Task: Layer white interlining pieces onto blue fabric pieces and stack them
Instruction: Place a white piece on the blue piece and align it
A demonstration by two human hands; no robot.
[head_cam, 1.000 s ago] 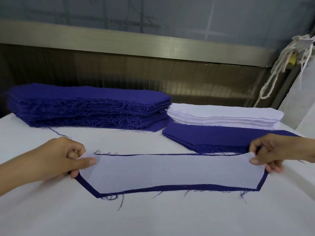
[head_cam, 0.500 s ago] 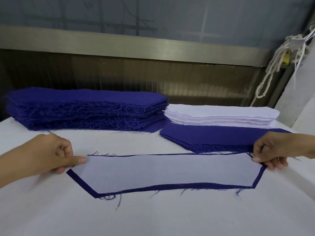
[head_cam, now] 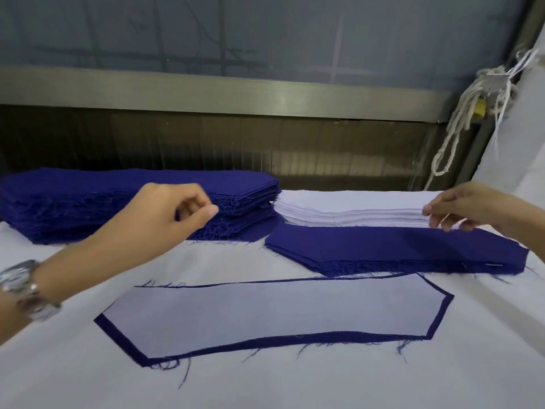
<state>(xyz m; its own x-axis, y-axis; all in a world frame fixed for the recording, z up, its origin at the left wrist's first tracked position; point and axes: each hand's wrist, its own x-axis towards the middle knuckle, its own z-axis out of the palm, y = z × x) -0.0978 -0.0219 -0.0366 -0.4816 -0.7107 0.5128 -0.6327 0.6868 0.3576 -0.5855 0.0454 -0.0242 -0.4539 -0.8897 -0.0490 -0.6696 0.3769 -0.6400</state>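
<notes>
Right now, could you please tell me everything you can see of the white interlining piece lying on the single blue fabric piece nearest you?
The white interlining piece is a thin, flat, elongated panel with angled ends. It lies smooth on the single blue fabric piece, which shows as a dark border on the near edge and both ends and only a thin line along the far edge. The pair rests on the white table cover. Neither hand touches it.

The person's arms are bare, with no sleeve in view on either one. Behind the fingers [head_cam: 203,214] of the left hand [head_cam: 165,214], at the wrist, sits a silver metal wristwatch [head_cam: 28,290] with a shiny link band; it is a little blurred. The right hand [head_cam: 463,208] carries no ring that can be seen, and its wrist is cut by the picture edge.
</notes>
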